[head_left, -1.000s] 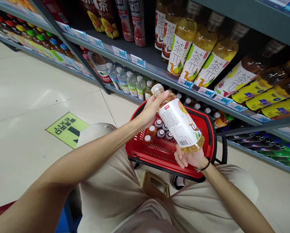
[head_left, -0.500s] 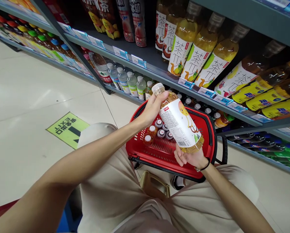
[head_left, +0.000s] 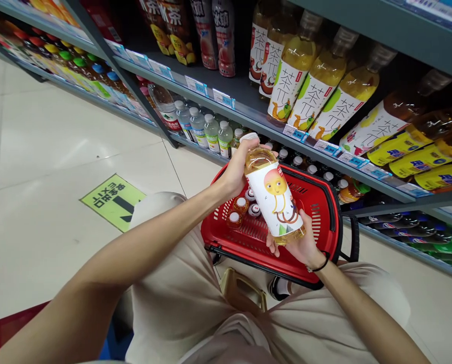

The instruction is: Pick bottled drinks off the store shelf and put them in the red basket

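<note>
Between my two hands is a tilted tea bottle (head_left: 274, 194), with a pale yellow drink, a white cap and a white label showing a cartoon fruit figure. My left hand (head_left: 241, 164) is closed around its neck, just under the cap. My right hand (head_left: 299, 240) holds the bottom end, fingers below and thumb along the side. Under the bottle stands a red shopping basket (head_left: 309, 174) with a black rim. Inside it are several small bottles (head_left: 241, 205) with white caps, partly covered by the tea bottle.
Ahead, a shelf holds tea bottles (head_left: 316, 103) with white labels and yellow-labelled bottles (head_left: 415, 144). Small capped bottles (head_left: 211, 132) line the lower shelf. A green floor sign (head_left: 110, 202) lies to the left. My knees flank the basket, with a beige stool (head_left: 231, 290) below.
The tea bottle has turned about its length, so the cartoon figure now faces me instead of the barcode side. My right thumb has come up onto its side. The view has shifted slightly.
</note>
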Tool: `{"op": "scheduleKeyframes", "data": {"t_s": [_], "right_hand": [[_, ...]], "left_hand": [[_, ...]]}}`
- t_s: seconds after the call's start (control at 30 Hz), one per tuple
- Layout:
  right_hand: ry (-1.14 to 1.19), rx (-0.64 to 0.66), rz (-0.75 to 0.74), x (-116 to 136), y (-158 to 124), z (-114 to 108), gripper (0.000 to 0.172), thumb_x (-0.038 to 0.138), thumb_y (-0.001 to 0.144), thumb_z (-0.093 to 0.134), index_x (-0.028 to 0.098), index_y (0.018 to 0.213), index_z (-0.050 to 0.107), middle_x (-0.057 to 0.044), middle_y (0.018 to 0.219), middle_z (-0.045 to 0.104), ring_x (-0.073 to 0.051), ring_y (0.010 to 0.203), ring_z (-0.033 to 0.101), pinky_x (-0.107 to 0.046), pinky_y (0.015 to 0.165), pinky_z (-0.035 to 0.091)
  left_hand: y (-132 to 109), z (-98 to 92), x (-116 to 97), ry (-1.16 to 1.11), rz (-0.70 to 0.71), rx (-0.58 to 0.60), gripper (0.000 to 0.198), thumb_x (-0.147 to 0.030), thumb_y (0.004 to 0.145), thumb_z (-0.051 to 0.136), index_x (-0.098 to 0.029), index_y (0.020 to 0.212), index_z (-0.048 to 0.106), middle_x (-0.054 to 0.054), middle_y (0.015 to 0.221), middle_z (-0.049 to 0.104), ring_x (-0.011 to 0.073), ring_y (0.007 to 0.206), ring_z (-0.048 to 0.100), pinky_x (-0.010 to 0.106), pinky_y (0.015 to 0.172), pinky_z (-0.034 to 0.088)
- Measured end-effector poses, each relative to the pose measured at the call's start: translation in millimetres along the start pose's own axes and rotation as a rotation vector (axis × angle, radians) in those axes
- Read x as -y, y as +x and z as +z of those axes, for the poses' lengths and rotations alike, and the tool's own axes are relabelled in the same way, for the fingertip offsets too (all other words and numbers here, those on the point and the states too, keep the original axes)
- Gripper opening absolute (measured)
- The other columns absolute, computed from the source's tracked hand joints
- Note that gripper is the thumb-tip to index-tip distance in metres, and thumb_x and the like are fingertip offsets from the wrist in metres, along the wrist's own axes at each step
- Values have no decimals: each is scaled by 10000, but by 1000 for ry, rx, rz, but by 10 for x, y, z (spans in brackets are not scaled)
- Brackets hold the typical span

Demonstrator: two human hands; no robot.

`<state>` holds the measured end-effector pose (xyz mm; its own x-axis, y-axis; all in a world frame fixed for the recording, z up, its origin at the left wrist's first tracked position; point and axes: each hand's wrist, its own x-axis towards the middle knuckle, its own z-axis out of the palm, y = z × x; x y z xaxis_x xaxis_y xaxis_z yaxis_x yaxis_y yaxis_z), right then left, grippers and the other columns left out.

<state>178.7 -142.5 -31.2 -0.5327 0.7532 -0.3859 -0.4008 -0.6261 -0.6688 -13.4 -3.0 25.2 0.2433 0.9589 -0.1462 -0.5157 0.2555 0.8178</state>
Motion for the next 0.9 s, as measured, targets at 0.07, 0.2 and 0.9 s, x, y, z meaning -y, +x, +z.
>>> {"op": "scheduleKeyframes", "data": {"t_s": [0.07,0.2,0.9], "right_hand": [[-13,19,-22,-32,4,-12,811,852,893,449,104,1029,732,-149,785,752,-247,667,686,-313,519,536],[-93,-11,-110,-122,-2,-25,619,717,925,612,136,1112,717,-136,885,769,-243,723,721,-315,534,585],[-384,-216,-155,-12,99,2,631,277,681,955,254,1212,615,-54,1229,717,-215,938,722,-287,650,648]], "left_hand": [[-24,2,-45,14,5,15,490,-643,823,599,-181,955,695,108,992,786,302,1022,731,441,972,561],[-68,7,-108,46,17,45,558,-695,836,535,-180,962,709,121,990,785,321,1022,734,460,942,566],[-239,-5,-149,183,299,368,567,-673,889,551,-147,835,754,115,862,786,209,705,715,312,648,551]]}}
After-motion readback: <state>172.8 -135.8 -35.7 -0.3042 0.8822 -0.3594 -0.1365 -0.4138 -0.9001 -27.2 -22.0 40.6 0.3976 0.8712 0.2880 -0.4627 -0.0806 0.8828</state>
